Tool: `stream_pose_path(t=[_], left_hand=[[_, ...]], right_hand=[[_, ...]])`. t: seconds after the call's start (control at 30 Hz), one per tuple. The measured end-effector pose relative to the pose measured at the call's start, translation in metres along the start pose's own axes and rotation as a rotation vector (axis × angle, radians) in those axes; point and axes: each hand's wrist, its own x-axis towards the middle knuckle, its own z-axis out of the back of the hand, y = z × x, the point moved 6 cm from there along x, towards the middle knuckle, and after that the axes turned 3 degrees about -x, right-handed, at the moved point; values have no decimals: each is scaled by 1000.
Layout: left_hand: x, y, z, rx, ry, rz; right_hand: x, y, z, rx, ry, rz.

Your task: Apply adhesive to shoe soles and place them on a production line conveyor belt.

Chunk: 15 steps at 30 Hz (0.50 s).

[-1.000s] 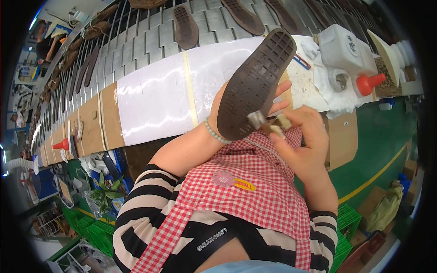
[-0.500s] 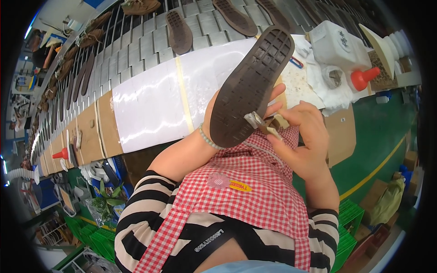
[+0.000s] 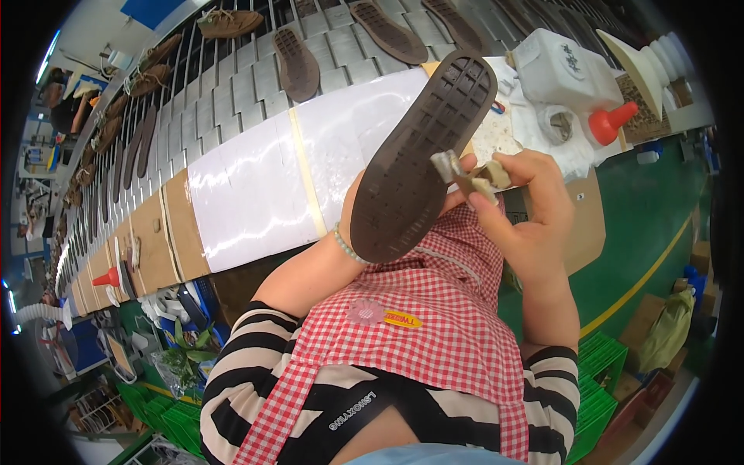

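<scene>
My left hand (image 3: 349, 204) grips a dark brown shoe sole (image 3: 411, 170) from behind, and the sole hides most of that hand. The sole is tilted, its treaded underside facing up at me. In my right hand (image 3: 536, 215), thumb and fingers pinch a small brush (image 3: 463, 180) with pale wrapping on its handle. The whitish, worn head of the brush is over the right edge of the sole, near its middle. Whether it touches the sole, I cannot tell.
Beyond the white sheet (image 3: 248, 182) runs a metal slat conveyor (image 3: 221, 97) carrying brown soles (image 3: 297, 68) and brown lace-up shoes (image 3: 230, 25). At right stand a white plastic jug (image 3: 564, 74) and a red cone-shaped nozzle (image 3: 612, 122). Green crates (image 3: 598, 370) sit on the floor at lower right.
The brush and my right hand have moved slightly up and right along the sole's edge. The sole has shifted a little down and left, still in my left hand.
</scene>
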Motion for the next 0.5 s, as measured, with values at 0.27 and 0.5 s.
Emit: stream_pose_path(t=[0.27, 0.5], left_hand=[[-2, -1, 14, 276, -152, -44], [-2, 0, 1, 24, -48, 10]], right_hand=[[10, -9, 3, -76, -73, -20], [18, -20, 13, -80, -84, -22]])
